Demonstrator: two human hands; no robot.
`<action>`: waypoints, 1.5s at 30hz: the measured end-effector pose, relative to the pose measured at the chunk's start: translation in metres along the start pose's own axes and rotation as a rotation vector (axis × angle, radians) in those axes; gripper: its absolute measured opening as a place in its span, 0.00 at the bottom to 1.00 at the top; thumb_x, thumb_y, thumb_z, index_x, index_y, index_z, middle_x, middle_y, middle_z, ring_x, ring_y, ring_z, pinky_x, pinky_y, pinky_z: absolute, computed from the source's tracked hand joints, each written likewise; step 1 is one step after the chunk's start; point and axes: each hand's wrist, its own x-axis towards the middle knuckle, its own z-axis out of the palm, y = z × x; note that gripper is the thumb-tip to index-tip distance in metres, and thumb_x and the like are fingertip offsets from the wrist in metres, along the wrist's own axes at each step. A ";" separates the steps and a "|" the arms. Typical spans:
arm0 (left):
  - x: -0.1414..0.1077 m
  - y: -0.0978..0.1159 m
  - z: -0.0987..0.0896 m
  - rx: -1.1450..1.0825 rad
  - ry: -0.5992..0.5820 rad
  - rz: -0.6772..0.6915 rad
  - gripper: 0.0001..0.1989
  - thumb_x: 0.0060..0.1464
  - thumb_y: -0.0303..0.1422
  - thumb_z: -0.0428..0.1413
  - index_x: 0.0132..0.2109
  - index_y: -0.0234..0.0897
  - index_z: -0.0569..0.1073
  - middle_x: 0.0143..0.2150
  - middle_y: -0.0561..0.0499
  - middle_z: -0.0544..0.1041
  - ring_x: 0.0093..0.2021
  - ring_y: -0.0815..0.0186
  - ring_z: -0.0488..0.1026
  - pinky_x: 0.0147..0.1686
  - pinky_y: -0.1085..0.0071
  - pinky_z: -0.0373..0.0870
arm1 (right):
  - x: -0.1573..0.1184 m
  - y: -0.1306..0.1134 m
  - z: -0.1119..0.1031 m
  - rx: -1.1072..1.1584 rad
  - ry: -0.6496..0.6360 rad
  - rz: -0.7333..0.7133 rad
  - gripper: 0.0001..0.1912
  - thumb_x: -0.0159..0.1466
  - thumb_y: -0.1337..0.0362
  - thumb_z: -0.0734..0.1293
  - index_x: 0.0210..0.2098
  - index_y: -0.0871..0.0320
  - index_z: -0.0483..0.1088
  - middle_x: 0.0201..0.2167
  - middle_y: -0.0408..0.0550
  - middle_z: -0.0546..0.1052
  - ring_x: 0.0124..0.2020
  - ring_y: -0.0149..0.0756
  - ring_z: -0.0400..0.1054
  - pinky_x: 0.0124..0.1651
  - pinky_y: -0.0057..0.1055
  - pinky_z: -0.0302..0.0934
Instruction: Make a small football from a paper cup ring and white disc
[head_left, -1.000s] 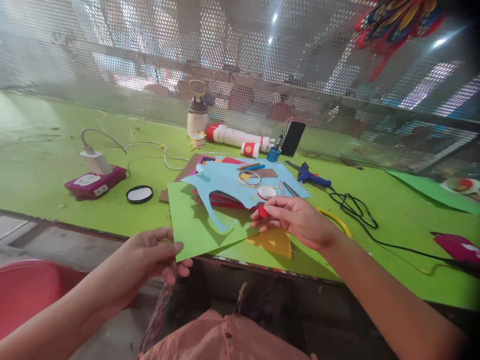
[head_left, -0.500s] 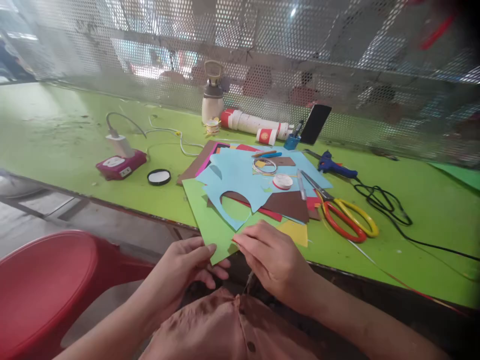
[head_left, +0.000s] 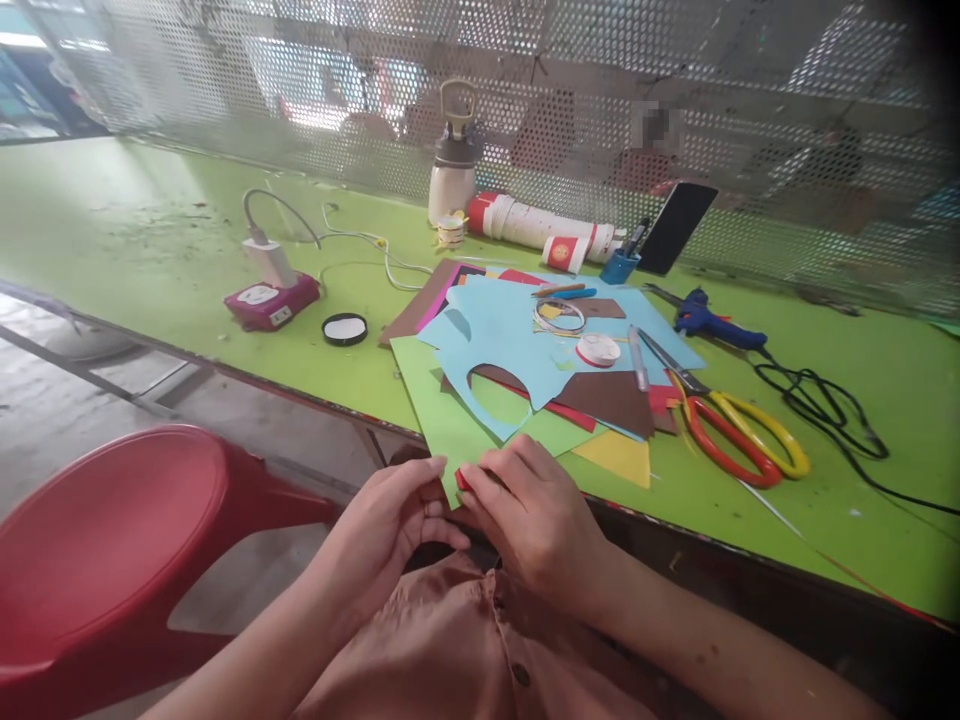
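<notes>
A small red piece shows between the thumb and fingers of my right hand, at the table's front edge. My left hand is beside it, fingers apart and slightly curled, its thumb near the corner of a green paper sheet. No object shows in the left hand. Just beyond the hands lies light blue paper with a rounded cut-out, on top of brown, red and green sheets. A yellow paper piece lies to the right of my right hand.
Red and yellow scissors, a blue glue gun and its black cord are on the right. A purple power socket and a round black-rimmed lid lie left. A red stool stands at lower left.
The view has shifted, so the table items appear farther right. The red piece now shows more at my right fingertips. My left thumb has moved off the green sheet's face to its edge.
</notes>
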 end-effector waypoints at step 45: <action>-0.005 -0.013 0.004 0.012 0.050 0.050 0.10 0.49 0.34 0.67 0.34 0.29 0.81 0.30 0.47 0.77 0.30 0.71 0.71 0.31 0.78 0.70 | 0.016 0.009 -0.016 0.227 -0.161 0.094 0.11 0.69 0.73 0.60 0.44 0.65 0.75 0.38 0.55 0.72 0.38 0.42 0.60 0.42 0.42 0.61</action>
